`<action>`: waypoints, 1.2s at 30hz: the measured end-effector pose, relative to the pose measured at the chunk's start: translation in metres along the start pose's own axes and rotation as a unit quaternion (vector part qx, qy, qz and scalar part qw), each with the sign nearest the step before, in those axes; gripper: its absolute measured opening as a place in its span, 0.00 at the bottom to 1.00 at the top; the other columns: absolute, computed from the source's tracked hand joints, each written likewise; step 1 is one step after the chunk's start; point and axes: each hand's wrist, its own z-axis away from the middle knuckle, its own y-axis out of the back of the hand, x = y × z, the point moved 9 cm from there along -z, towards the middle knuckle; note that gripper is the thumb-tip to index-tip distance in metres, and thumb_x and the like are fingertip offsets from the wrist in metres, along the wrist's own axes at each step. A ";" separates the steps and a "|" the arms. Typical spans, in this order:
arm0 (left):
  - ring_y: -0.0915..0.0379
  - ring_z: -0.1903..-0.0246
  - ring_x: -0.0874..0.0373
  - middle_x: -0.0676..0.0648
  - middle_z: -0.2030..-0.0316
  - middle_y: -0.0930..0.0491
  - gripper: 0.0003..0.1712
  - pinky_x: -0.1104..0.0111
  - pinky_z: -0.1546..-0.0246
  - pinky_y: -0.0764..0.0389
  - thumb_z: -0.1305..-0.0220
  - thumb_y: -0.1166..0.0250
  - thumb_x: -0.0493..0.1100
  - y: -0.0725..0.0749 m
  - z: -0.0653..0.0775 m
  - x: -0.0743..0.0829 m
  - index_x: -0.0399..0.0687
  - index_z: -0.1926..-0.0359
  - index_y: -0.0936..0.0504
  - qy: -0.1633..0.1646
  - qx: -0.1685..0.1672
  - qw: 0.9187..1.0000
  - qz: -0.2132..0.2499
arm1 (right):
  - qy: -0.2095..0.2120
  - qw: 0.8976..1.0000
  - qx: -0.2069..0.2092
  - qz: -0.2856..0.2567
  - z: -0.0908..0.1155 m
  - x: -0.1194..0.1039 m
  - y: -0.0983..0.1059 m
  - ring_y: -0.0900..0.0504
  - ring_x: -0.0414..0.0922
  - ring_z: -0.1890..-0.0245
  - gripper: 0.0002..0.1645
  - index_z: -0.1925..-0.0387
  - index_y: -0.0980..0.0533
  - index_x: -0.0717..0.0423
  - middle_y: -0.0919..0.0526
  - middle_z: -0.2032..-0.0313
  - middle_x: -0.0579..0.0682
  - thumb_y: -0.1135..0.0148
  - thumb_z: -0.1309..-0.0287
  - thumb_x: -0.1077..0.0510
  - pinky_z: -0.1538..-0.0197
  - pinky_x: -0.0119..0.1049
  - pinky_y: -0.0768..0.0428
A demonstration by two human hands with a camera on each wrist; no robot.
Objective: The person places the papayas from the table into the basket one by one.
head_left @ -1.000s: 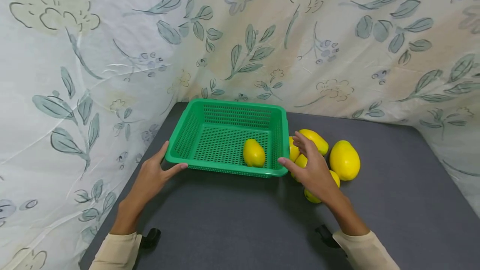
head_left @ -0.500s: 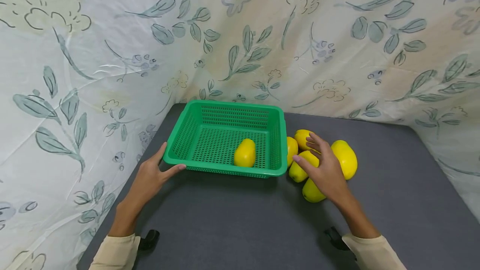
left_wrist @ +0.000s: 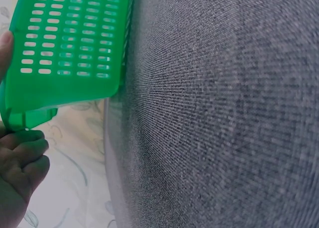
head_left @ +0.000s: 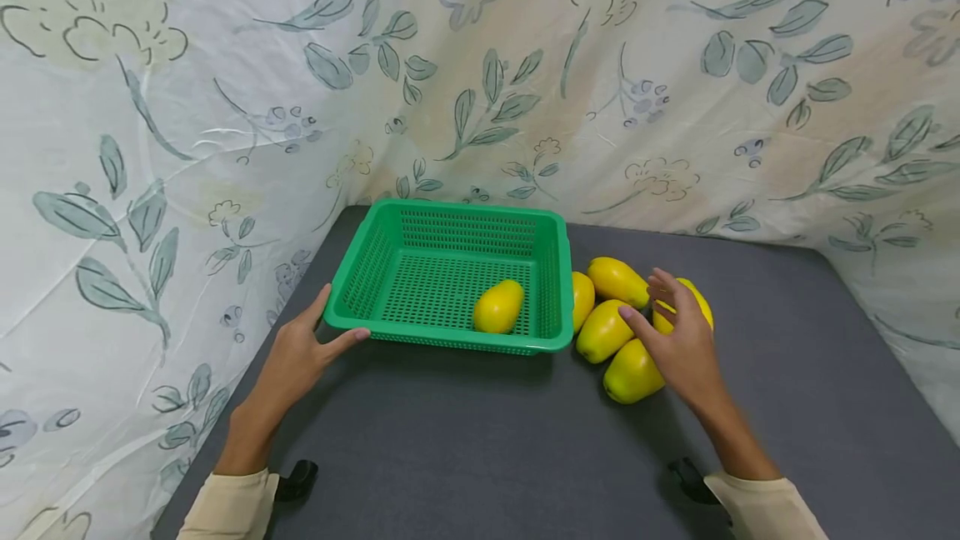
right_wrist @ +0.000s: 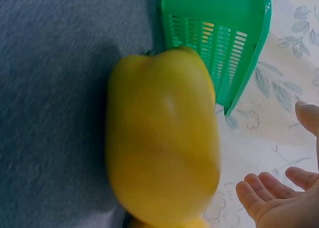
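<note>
Left hand (head_left: 296,361) grips the adjacent basket (head_left: 450,338), curled fingers (left_wrist: 37,170) visible only at wrist; right hand (head_left: 684,347), loosely spread, seems above mangoes (head_left: 632,373).

Head looks forward-down; 2 wrist views, close, share basket (head_left: 431,283).

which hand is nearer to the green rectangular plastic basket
Left. The left hand holds the near left corner of the green rectangular plastic basket; the right hand is apart from it, off its right side, by the loose yellow oval fruits.

Plain beige sleeves (head_left: 767,511), straight-edged cuffs (head_left: 242,486), small black wrist devices (head_left: 298,482), bare hands (head_left: 298,357)
</note>
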 end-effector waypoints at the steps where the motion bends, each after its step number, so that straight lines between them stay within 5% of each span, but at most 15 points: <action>1: 0.23 0.50 0.38 0.26 0.26 0.34 0.59 0.48 0.52 0.25 0.34 0.24 0.55 0.000 0.000 0.000 0.32 0.17 0.47 0.000 0.001 1.000 0.000 | -0.002 1.000 0.004 0.002 0.000 0.002 0.002 0.30 0.65 0.29 0.49 0.18 0.43 0.57 0.31 0.28 0.66 0.30 0.28 0.48 0.31 0.65 0.29; 10: 0.27 0.35 0.32 0.27 0.23 0.37 0.59 0.41 0.43 0.24 0.34 0.24 0.55 -0.001 -0.001 0.001 0.33 0.17 0.48 0.006 0.000 1.000 0.008 | -0.019 1.000 0.020 0.007 0.000 0.020 0.020 0.32 0.67 0.29 0.49 0.18 0.43 0.59 0.34 0.27 0.67 0.30 0.28 0.48 0.31 0.67 0.31; 21: 0.24 0.40 0.34 0.26 0.24 0.37 0.59 0.43 0.45 0.24 0.34 0.24 0.54 -0.001 -0.001 0.005 0.33 0.17 0.47 0.008 0.002 1.000 0.009 | -0.037 0.996 0.057 0.050 -0.001 0.042 0.038 0.31 0.71 0.32 0.46 0.20 0.41 0.64 0.32 0.30 0.71 0.31 0.28 0.51 0.32 0.69 0.32; 36: 0.28 0.34 0.32 0.28 0.22 0.39 0.60 0.41 0.42 0.25 0.33 0.24 0.56 -0.003 -0.001 0.004 0.35 0.16 0.49 0.021 -0.004 1.000 0.012 | -0.102 0.989 0.037 0.099 -0.006 0.077 0.052 0.36 0.73 0.30 0.54 0.18 0.46 0.65 0.37 0.27 0.75 0.32 0.29 0.41 0.34 0.74 0.36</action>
